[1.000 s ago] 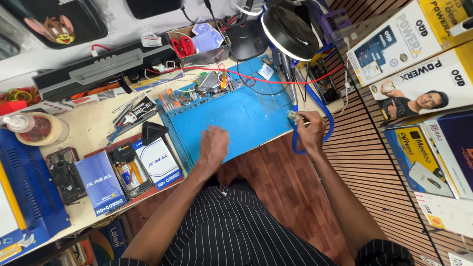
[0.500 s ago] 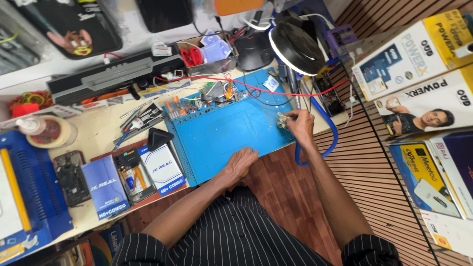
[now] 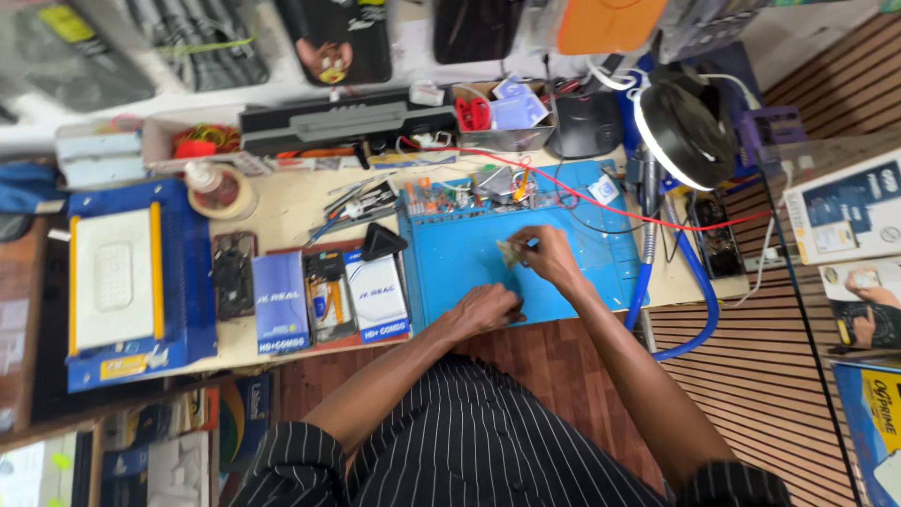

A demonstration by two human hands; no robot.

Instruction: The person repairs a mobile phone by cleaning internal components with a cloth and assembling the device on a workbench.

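The right hand (image 3: 549,258) pinches a small flat greenish circuit piece (image 3: 510,252) in a closed grip over the middle of the blue rubber work mat (image 3: 450,272). The left hand (image 3: 486,308) rests curled and empty on the mat's near edge. Bare mat lies open to their left; small parts crowd its far edge. A blue hose (image 3: 690,282) loops at the surface's right edge.

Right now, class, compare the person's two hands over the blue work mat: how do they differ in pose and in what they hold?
The right hand is raised further up the blue mat and pinches a small part; the left hand holds nothing visible. The left hand rests, fingers curled, at the mat's near edge, while the right hand sits nearer its middle. Both are bare and over the same mat.
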